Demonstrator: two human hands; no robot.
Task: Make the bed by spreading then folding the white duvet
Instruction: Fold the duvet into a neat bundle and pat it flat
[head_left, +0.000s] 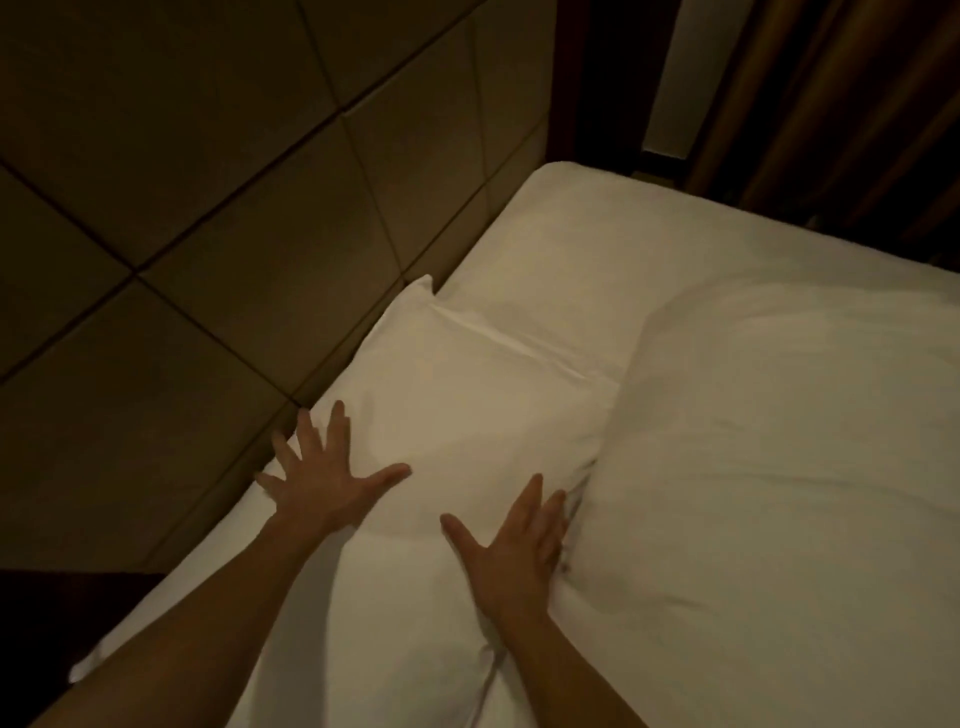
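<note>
A white pillow (467, 405) lies at the head of the bed against the padded headboard. My left hand (322, 473) rests flat on its near left corner, fingers spread, holding nothing. My right hand (514, 540) lies flat with fingers apart on the pillow's right edge, where it meets the white duvet (769, 467). The duvet covers the right part of the bed in soft, rumpled folds. A second white pillow (363, 634) lies under my forearms at the near end.
The tan padded headboard (182, 208) with dark seams fills the left. White sheet (561, 228) shows at the bed's far corner. Brown curtains (841, 104) and a dark wooden post (571, 78) stand beyond that corner. A dark surface (62, 613) sits at lower left.
</note>
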